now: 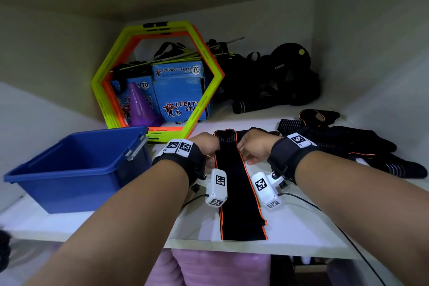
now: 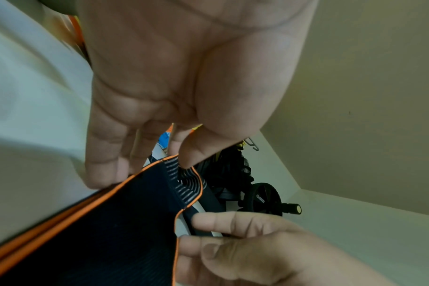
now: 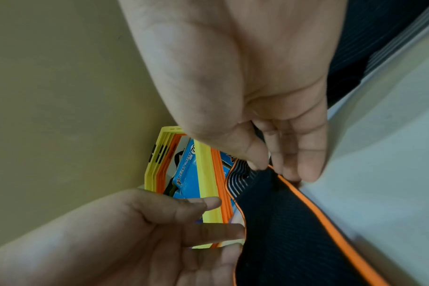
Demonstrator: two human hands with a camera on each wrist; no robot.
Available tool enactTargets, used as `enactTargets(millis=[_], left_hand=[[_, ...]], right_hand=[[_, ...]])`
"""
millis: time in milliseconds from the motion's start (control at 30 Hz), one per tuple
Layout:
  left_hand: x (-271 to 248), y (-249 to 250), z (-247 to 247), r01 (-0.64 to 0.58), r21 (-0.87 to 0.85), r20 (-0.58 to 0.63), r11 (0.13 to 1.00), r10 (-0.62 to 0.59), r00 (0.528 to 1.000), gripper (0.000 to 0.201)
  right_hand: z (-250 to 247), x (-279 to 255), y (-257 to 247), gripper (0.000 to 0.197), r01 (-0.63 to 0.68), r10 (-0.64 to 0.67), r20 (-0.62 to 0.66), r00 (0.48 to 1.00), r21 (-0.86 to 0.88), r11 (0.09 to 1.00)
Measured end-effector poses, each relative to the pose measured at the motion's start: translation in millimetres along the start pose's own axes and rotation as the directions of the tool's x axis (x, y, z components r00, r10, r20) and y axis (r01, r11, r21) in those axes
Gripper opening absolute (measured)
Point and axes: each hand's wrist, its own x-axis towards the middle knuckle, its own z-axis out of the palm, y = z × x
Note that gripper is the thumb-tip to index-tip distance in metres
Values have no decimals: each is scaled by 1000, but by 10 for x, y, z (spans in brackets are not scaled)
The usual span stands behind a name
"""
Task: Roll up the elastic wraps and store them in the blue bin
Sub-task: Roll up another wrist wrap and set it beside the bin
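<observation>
**Far end pinched, roll not begun**

Your left hand [image 1: 207, 146] and right hand [image 1: 251, 146] each pinch the far end of the black wrap [image 1: 236, 193], which lies flat on the shelf [image 1: 301, 227] beside the blue bin [image 1: 76, 169]. Uneven pressure could skew the roll; slack could loosen it.

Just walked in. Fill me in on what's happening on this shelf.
A person is starting to roll an elastic wrap, black with orange edging, that lies flat on the white shelf. The left hand and right hand pinch its far end, one at each edge; no roll has formed yet. The blue bin sits to the left, and nothing shows inside it. More wraps lie piled on the right, still unrolled.
</observation>
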Motion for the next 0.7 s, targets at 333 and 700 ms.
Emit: enactTargets(millis=[333,700], left_hand=[[-109,-12,104,41,74,7,996,-42,999,20],[-728,-130,192,-15,160,-11,987,17,1000,16]], right_hand=[[-20,-214,30,14,131,-127,65,990,-63,989],[14,-767,104,14,162,-132,156,979,-204,965]])
